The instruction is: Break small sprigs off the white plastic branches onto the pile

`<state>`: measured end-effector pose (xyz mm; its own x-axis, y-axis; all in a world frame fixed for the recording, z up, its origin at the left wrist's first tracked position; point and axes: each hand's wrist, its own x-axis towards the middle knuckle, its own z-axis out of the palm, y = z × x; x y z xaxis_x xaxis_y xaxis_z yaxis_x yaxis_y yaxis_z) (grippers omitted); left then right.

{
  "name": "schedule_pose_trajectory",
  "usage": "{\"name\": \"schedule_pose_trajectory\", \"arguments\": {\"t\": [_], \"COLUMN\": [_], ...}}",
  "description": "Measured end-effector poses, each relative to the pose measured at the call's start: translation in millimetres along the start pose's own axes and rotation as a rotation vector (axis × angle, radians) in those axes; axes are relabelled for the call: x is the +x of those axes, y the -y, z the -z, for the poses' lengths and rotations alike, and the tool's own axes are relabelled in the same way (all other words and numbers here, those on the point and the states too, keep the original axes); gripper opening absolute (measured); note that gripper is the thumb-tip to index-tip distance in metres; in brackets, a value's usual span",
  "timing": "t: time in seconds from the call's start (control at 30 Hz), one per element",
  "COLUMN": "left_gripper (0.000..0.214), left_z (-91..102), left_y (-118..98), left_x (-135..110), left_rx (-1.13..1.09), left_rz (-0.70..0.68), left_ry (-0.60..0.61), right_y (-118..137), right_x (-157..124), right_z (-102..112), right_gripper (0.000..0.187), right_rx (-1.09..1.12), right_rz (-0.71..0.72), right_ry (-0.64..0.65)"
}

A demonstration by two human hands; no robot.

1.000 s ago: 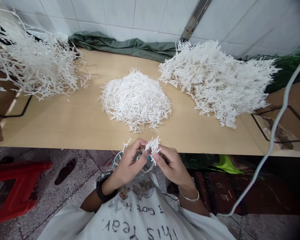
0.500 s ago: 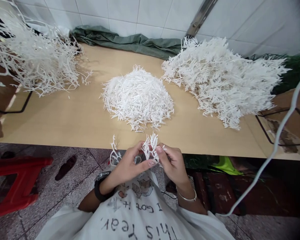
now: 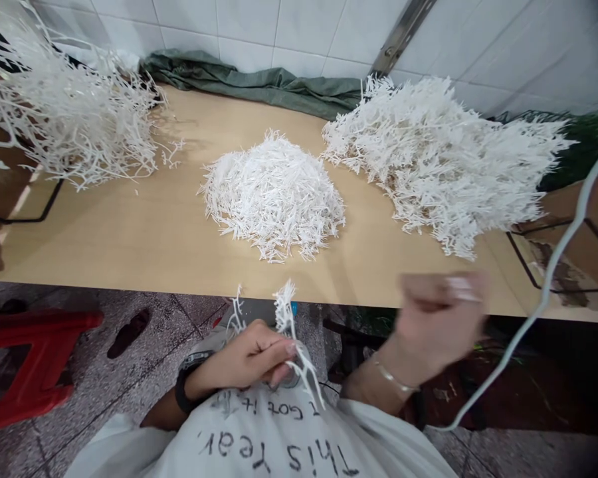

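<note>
My left hand [image 3: 254,355] is closed around a thin white branched plastic sprig [image 3: 306,375]. A bushy end of it stands up towards the table edge, and bare forked ends hang over my shirt. Another thin white branching bit [image 3: 236,312] sticks out behind that hand. My right hand [image 3: 436,325] is apart from it, over the front edge at the right, smeared by motion; a whitish blur shows at its fingers. Beyond my hands lies a mound of small white plastic pieces [image 3: 276,199]. Nearest to my right hand is a larger heap of bushy white sprigs [image 3: 443,159].
Tangled bare white branches [image 3: 80,126] are heaped at the left of the wooden table [image 3: 144,245]. Green cloth [image 3: 259,86] lies along the tiled wall. A pale cable [image 3: 543,299] hangs at the right. On the floor at left are a red stool [image 3: 34,358] and a slipper [image 3: 129,332].
My right hand has left the sprig and swung right, towards the large heap. My left hand has drawn back slightly towards my body, still gripping the white sprig.
</note>
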<state>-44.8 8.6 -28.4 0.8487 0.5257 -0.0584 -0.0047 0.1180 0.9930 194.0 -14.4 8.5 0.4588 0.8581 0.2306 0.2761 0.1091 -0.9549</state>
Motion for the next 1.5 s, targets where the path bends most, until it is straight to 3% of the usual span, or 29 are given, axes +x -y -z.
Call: {"name": "schedule_pose_trajectory", "arguments": {"t": [0.03, 0.1, 0.13, 0.17, 0.2, 0.27, 0.33, 0.47, 0.57, 0.67, 0.7, 0.8, 0.87, 1.03, 1.13, 1.23, 1.5], "left_gripper": [0.054, 0.054, 0.055, 0.055, 0.054, 0.051, 0.046, 0.042, 0.040, 0.041, 0.042, 0.042, 0.042, 0.040, 0.040, 0.039, 0.037], "left_z": [1.8, 5.3, 6.5, 7.3, 7.7, 7.5, 6.7, 7.3, 10.4, 13.6, 14.3, 15.0, 15.0, 15.6, 15.2, 13.9, 13.0], "left_y": [3.2, 7.9, 8.7, 8.2, 6.7, 1.8, -3.2, -7.2, -5.7, -3.4, -2.7, -0.8, -0.1, -0.6, -0.7, 0.8, 0.4], "left_x": [-4.7, -11.8, -13.6, -14.1, -13.4, -9.6, -5.1, -1.2, 0.3, 4.0, 5.4, 8.8, 9.6, 9.4, 8.6, 6.8, 4.4], "left_rx": [-0.015, -0.014, 0.005, 0.031, 0.067, 0.176, 0.296, 0.499, 0.681, 0.831, 0.863, 0.918, 0.931, 0.956, 0.928, 0.874, 0.731], "left_rz": [0.013, 0.033, 0.034, 0.026, 0.015, -0.002, -0.006, -0.063, -0.152, -0.222, -0.243, -0.293, -0.322, -0.388, -0.417, -0.449, -0.606], "left_ry": [-0.036, -0.155, -0.209, -0.245, -0.270, -0.306, -0.321, -0.391, -0.511, -0.542, -0.534, -0.513, -0.527, -0.501, -0.460, -0.443, -0.503], "right_y": [3.2, 7.8, 8.4, 7.4, 4.9, -3.8, -14.3, -26.5, -23.1, -11.6, -6.7, 8.0, 15.5, 16.6, 9.8, 3.8, 0.7], "right_x": [8.1, 22.0, 27.6, 32.7, 38.0, 51.7, 70.8, 109.3, 113.3, 89.6, 78.3, 47.1, 34.9, 32.1, 35.3, 36.3, 17.7], "right_z": [11.1, 25.6, 27.2, 24.9, 19.1, 1.9, -15.6, -37.4, -51.1, -67.3, -72.4, -83.5, -87.5, -90.2, -88.8, -86.5, -82.9], "right_gripper": [0.051, 0.049, 0.046, 0.041, 0.034, 0.028, 0.028, 0.010, 0.012, 0.008, 0.012, 0.030, 0.037, 0.035, 0.035, 0.039, 0.039], "right_rx": [0.021, 0.099, 0.128, 0.142, 0.145, 0.089, -0.083, -0.610, -0.727, -0.542, -0.423, -0.095, -0.027, -0.076, 0.092, 0.255, 0.478], "right_rz": [0.072, 0.260, 0.290, 0.283, 0.239, 0.143, 0.143, 0.270, 0.391, 0.465, 0.453, 0.350, 0.312, 0.124, -0.013, -0.112, -0.229], "right_ry": [-0.121, -0.485, -0.548, -0.527, -0.427, -0.115, 0.084, 0.188, 0.157, 0.133, 0.220, 0.699, 0.853, 0.908, 1.012, 1.037, 0.760]}}
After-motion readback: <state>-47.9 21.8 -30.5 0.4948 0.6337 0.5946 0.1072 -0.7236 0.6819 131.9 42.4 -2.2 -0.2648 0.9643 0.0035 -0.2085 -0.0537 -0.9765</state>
